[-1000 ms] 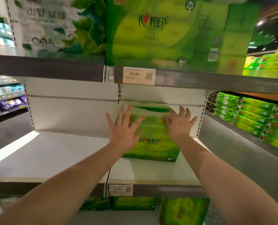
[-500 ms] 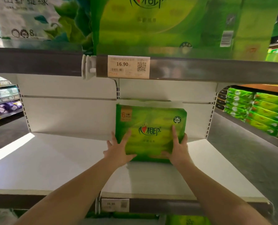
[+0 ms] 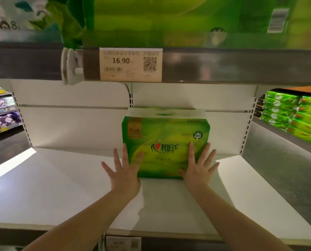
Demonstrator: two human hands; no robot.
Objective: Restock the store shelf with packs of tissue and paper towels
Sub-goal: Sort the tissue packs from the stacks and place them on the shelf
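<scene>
A green tissue pack [image 3: 164,140] with a white top stands upright at the back of the white shelf [image 3: 60,187], against the back panel. My left hand [image 3: 123,171] lies flat with spread fingers against the pack's lower left corner. My right hand [image 3: 199,168] presses the lower right corner the same way, fingers straight. Neither hand wraps around the pack.
The shelf above carries large green tissue packs [image 3: 169,20] and a price tag [image 3: 131,64] reading 16.90 on its front rail. Green packs [image 3: 294,118] fill a neighbouring shelf at right. Purple packs [image 3: 0,113] sit on a distant shelf at left.
The pack went from leaning under my hands to standing upright against the back panel. My hands slid down to its lower corners and spread flat. The view moved closer.
</scene>
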